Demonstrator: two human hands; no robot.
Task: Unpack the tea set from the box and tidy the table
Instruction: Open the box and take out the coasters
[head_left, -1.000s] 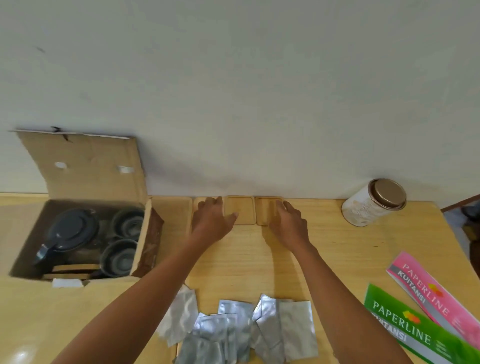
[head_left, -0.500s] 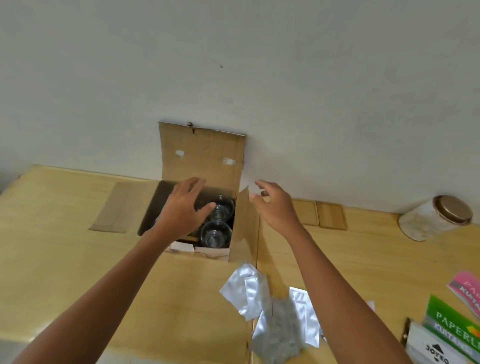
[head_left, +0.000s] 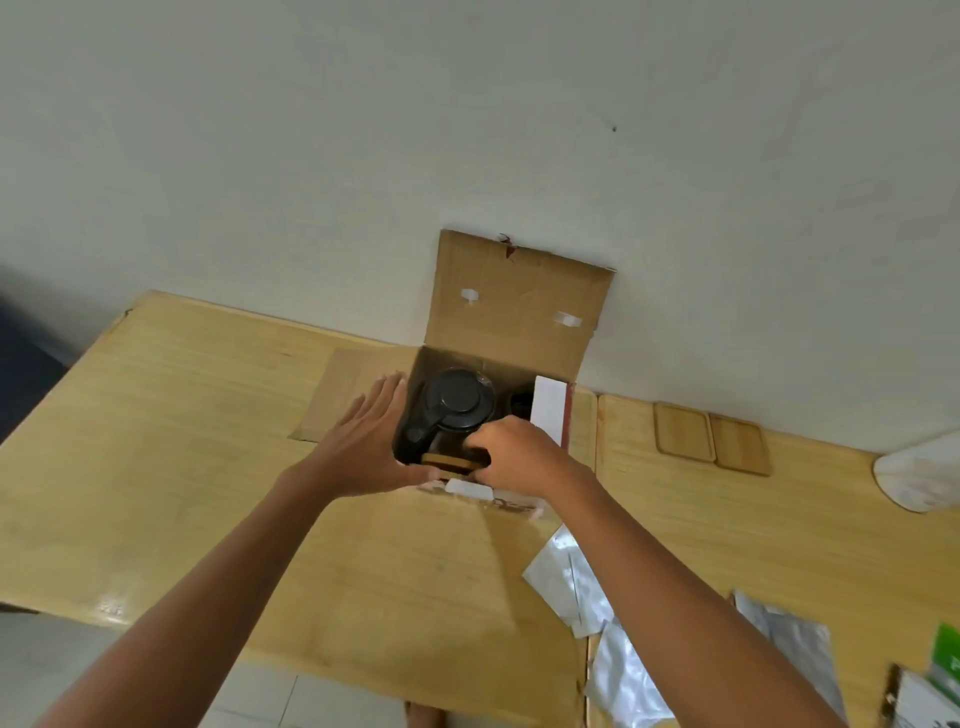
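Hiding box contents: hands.

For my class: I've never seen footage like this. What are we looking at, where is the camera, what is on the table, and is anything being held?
There is no machine here. A person wears a wide-angle camera on the head, so you look forward and down along both bare arms. An open cardboard box stands on a wooden table against a wall. Inside sits a dark teapot with a lid, and a wooden piece lies at the near edge. The left hand rests flat and open against the box's left side. The right hand reaches into the box with its fingers curled at that wooden piece; whether it already grips it is unclear. To the right, two wooden coasters lie side by side, and silver foil packets lie nearer the person.
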